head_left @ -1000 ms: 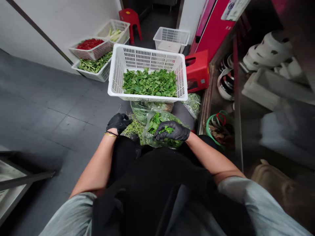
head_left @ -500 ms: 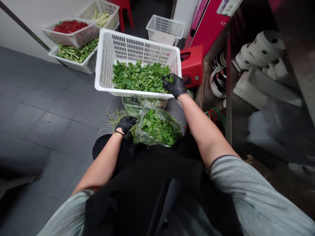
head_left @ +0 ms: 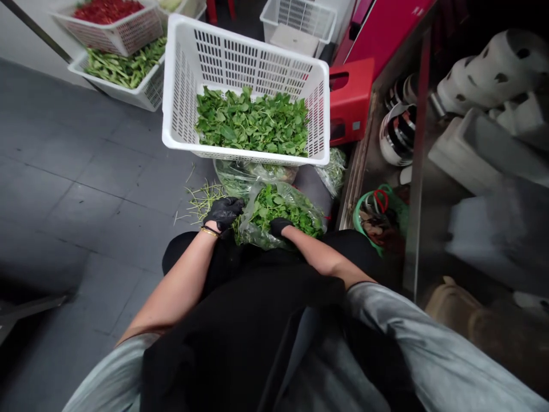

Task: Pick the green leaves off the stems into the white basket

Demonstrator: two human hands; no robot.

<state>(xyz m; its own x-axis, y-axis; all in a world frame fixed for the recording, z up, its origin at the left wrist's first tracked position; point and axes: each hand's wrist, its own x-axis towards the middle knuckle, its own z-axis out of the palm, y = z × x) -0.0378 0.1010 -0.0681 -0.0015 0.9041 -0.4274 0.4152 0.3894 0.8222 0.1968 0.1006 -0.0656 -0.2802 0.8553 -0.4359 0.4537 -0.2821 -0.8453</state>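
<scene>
A clear plastic bag [head_left: 263,240] of leafy greens [head_left: 298,213] lies open against my lap. My right hand [head_left: 281,226], in a black glove, reaches into the bag; its fingers are hidden among the leaves. At the bag's left edge, my gloved left hand [head_left: 223,213] is closed, with what it holds hidden. Loose cut stems [head_left: 203,200] lie on the floor just beyond that hand. A white slotted basket [head_left: 182,91] stands past the bag, its bottom covered with picked leaves [head_left: 253,123].
Stacked baskets at the far left hold red chillies [head_left: 107,10] and green pods [head_left: 122,64]. A red stool [head_left: 358,103] adjoins the white basket's right side. More bagged greens [head_left: 334,171] and a green basket [head_left: 362,220] lie right, beside a metal shelf [head_left: 417,171].
My right hand has come back from the white basket, where it held some leaves, down into the bag. My left hand stays by the bag's edge. The view has tilted slightly.
</scene>
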